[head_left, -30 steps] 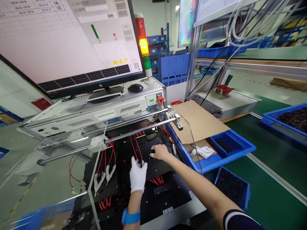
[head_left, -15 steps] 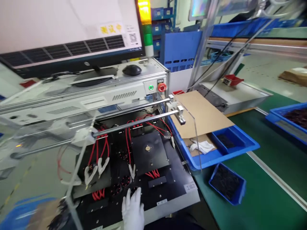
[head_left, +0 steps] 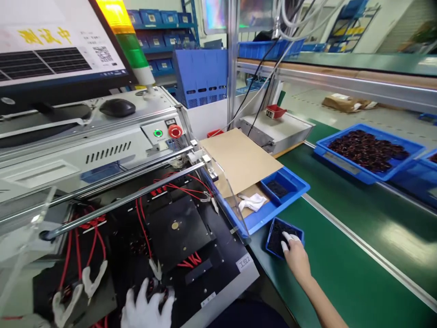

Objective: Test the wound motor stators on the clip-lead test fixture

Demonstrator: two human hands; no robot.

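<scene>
My left hand (head_left: 146,306), in a white glove, rests over the black test fixture (head_left: 218,278) with its fingers spread. Dark ring-shaped coils (head_left: 152,287) show between and beside those fingers; whether any is gripped is unclear. My right hand (head_left: 297,257) reaches into a small blue bin (head_left: 301,234) of small black parts (head_left: 278,232). White covers sit on its fingertips, and thumb and forefinger are apart at the parts. Red wires (head_left: 145,228) with white-sleeved ends lie across the fixture, near a square black plate (head_left: 179,232).
A clear cover (head_left: 227,182) on metal rails stands raised over the fixture. To its right, a blue tray (head_left: 290,193) holds cardboard (head_left: 242,159) and a white cloth (head_left: 252,202). Farther right sits a blue tray of dark reddish parts (head_left: 368,150). A red stop button (head_left: 175,131) is on the panel.
The view has swung right. My right hand has come into view and entered the small blue bin. My left hand stays at the coils, its fingers now spread wider.
</scene>
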